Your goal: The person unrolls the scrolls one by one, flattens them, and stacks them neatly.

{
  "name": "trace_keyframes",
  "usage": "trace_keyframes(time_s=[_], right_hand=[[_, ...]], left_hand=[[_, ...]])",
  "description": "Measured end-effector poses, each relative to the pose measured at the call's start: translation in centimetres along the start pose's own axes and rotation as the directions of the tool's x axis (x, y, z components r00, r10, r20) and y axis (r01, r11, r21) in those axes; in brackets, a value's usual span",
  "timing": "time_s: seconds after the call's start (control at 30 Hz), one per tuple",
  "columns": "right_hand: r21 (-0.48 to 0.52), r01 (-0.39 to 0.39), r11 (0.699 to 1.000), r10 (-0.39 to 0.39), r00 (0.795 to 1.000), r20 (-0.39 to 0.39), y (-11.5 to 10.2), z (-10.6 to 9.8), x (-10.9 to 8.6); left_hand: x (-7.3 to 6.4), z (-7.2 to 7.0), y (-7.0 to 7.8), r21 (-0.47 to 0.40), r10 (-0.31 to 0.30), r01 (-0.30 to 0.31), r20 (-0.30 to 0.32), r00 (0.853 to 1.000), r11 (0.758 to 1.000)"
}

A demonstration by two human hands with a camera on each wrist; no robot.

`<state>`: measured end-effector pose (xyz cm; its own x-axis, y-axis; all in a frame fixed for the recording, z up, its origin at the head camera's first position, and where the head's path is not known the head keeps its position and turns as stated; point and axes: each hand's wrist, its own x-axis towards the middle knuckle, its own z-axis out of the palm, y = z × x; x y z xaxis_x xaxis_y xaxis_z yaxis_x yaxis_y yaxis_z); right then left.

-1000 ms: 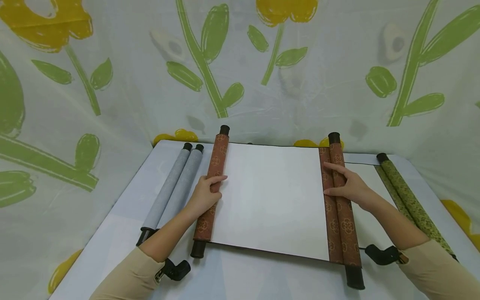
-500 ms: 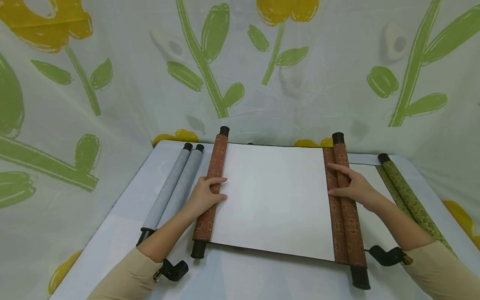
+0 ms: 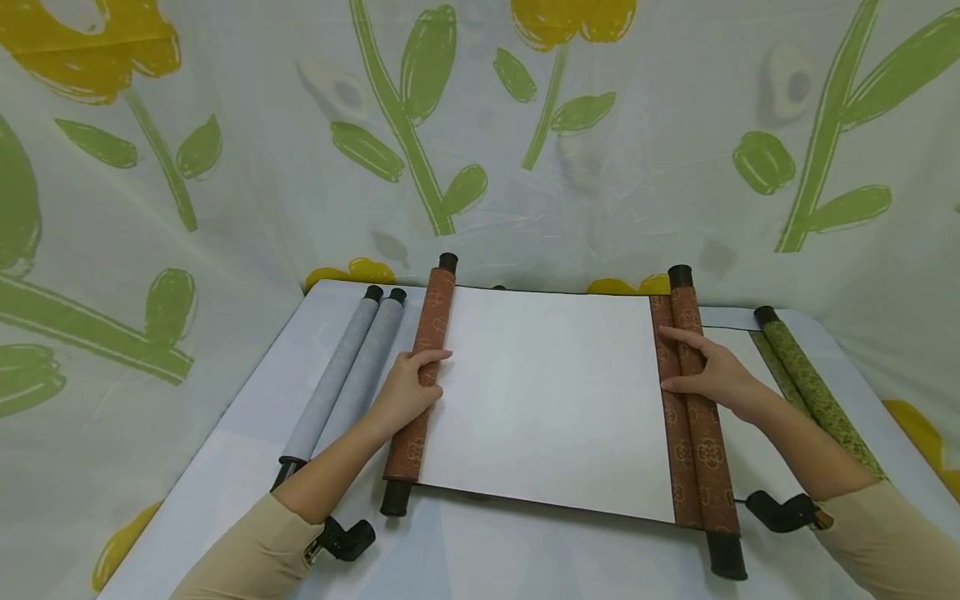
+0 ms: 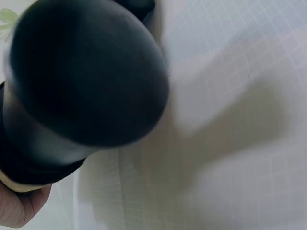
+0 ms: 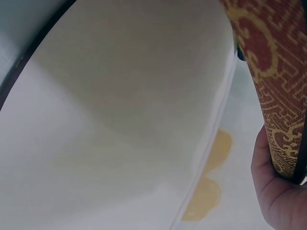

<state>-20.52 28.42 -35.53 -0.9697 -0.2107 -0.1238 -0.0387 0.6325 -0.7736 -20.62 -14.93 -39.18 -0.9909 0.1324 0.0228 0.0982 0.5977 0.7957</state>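
A hanging scroll (image 3: 551, 400) with a white sheet lies partly unrolled between two reddish-brown patterned rolls with black end knobs. My left hand (image 3: 408, 392) grips the left roll (image 3: 431, 317), thumb and index finger on its inner side. Around the right roll (image 3: 705, 442) curls my right hand (image 3: 712, 379), its fingertips over the brown border strip. A black knob (image 4: 91, 72) fills much of the left wrist view, with part of the left hand (image 4: 19, 206) at lower left. In the right wrist view the gold-patterned roll (image 5: 273, 72) rests in the right hand (image 5: 278, 191).
Two grey-blue rolls (image 3: 341, 367) lie at the left of the table (image 3: 247, 442). On the right, a green patterned roll (image 3: 817, 392) with its white sheet (image 3: 750, 442) lies partly beneath the brown scroll. A flower-printed curtain (image 3: 600, 200) stands behind the table.
My right hand has moved slightly to the right with the right roll, so the white sheet between the rolls looks wider. The left hand and left roll have stayed nearly in place.
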Motion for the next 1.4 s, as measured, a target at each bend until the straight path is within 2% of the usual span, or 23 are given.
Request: trace_keyframes(time_s=[0.3,0.67,0.93,1.2,1.4], right_hand=[[-0.025,-0.005,1.000,0.005,1.000,0.008,0.5,-0.4,0.0],[-0.042,0.005,0.999,-0.005,1.000,0.015,1.2,-0.8,-0.1],[-0.047,-0.019,0.999,0.020,1.000,0.012,1.3,-0.8,-0.3],[-0.048,0.000,0.999,0.001,1.000,0.007,1.7,-1.0,-0.6],[-0.056,-0.007,0.998,0.008,1.000,0.011,2.1,-1.1,-0.7]], left_hand=[[-0.1,-0.1,-0.2,0.032,-0.024,0.025,-0.017,1.000,0.999],[-0.1,-0.2,-0.2,0.038,-0.052,0.052,0.010,0.999,0.998],[-0.1,-0.1,-0.1,0.062,-0.007,0.007,0.004,1.000,0.998],[-0.3,-0.1,-0.3,0.102,0.035,-0.033,-0.017,0.999,0.994],[-0.1,-0.1,-0.7,0.107,0.015,-0.016,0.005,1.000,0.994]])
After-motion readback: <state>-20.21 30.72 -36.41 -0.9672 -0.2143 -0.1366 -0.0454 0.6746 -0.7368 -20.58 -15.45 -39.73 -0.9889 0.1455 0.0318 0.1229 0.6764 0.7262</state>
